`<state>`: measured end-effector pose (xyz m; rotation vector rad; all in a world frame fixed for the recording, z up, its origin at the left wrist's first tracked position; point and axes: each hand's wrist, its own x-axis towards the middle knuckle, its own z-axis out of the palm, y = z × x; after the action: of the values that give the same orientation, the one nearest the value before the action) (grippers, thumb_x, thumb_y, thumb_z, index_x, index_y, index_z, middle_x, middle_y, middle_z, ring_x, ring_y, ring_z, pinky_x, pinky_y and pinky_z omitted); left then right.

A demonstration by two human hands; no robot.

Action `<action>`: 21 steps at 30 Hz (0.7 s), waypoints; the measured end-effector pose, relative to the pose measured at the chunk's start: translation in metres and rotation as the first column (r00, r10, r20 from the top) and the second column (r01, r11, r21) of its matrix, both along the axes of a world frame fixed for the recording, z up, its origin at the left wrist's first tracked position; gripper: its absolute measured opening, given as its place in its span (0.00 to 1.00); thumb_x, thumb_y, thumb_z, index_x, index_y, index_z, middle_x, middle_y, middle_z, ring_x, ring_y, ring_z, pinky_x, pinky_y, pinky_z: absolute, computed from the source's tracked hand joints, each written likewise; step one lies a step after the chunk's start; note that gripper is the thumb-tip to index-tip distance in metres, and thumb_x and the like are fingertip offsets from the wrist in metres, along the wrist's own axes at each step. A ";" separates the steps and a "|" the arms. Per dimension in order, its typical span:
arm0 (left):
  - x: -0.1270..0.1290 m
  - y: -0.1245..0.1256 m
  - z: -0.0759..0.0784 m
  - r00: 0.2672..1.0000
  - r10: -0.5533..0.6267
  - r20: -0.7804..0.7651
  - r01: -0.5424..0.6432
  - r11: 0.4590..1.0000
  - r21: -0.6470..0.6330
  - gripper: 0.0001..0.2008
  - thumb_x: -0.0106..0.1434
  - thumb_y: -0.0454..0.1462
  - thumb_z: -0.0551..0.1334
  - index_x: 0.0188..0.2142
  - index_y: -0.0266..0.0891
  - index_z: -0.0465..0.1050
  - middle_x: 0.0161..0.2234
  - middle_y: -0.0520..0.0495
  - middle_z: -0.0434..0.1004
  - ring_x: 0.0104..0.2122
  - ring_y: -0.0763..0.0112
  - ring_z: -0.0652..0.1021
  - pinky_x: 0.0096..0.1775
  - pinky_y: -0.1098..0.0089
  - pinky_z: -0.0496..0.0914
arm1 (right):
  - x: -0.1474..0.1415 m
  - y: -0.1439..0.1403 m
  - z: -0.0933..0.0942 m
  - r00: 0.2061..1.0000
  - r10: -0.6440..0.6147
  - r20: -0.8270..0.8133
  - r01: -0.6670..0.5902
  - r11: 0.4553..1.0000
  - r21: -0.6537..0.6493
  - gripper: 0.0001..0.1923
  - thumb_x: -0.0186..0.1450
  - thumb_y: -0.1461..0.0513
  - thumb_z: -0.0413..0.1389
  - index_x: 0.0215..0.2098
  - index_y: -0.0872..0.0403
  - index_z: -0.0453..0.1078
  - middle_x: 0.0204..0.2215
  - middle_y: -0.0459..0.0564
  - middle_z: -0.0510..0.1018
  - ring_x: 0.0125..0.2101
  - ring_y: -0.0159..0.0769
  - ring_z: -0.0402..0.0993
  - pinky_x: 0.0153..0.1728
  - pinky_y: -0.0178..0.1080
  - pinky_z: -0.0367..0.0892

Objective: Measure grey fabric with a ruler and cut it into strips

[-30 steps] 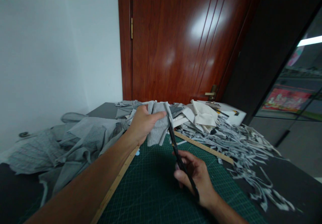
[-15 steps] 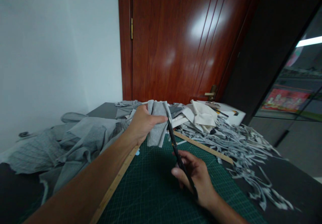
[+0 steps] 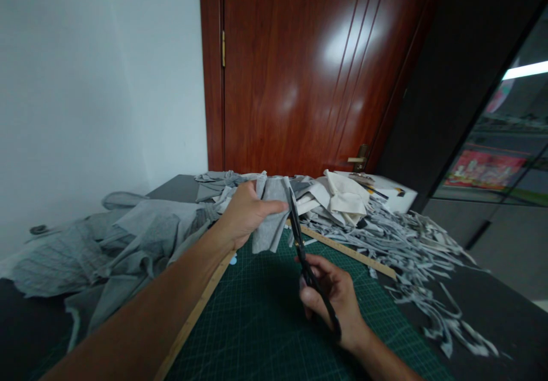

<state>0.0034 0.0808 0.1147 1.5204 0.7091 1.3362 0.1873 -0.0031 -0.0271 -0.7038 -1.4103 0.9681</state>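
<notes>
Head view: left hand [image 3: 244, 212] grips cloth [image 3: 269, 221] above mat [image 3: 257, 324], right hand [image 3: 331, 298] works scissors [image 3: 306, 261] mid-cut; strips [image 3: 411, 249] piled right, more fabric [image 3: 128, 238] uncut left.

Cloth pile [image 3: 128, 238] left of cutting mat [image 3: 265, 335]

Both forearms come in bare from the lower frame, no sleeves, with the left hand [image 3: 244, 212] and right hand [image 3: 334, 301] ungloved and ringless.
</notes>
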 end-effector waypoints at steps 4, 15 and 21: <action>0.001 0.002 -0.003 1.000 -0.002 0.023 0.003 1.000 -0.014 0.10 0.50 0.38 0.73 0.31 0.37 0.78 0.28 0.48 0.78 0.27 0.67 0.78 0.33 0.67 0.74 | 0.000 0.001 -0.001 1.000 0.014 -0.026 -0.014 1.000 -0.004 0.28 0.60 0.49 0.74 0.52 0.52 0.76 0.25 0.41 0.73 0.17 0.26 0.64 0.17 0.29 0.61; 0.004 0.004 -0.004 0.999 0.050 -0.016 -0.050 0.999 0.012 0.09 0.50 0.38 0.73 0.30 0.37 0.78 0.30 0.47 0.82 0.27 0.67 0.78 0.32 0.68 0.73 | 0.000 0.000 0.002 0.996 -0.061 0.057 0.061 0.998 0.006 0.26 0.61 0.50 0.73 0.52 0.53 0.76 0.23 0.41 0.73 0.19 0.27 0.65 0.19 0.30 0.60; 0.006 0.003 -0.005 0.999 0.041 -0.001 -0.041 0.999 0.023 0.08 0.51 0.38 0.71 0.30 0.38 0.77 0.28 0.49 0.80 0.26 0.68 0.77 0.31 0.68 0.73 | -0.001 0.001 0.002 0.998 -0.055 0.029 0.055 0.998 -0.013 0.26 0.62 0.51 0.73 0.52 0.54 0.76 0.23 0.40 0.72 0.18 0.26 0.64 0.18 0.30 0.58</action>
<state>0.0097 0.0834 0.1093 1.5326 0.7317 1.3775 0.1859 -0.0022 -0.0250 -0.7658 -1.4033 0.9290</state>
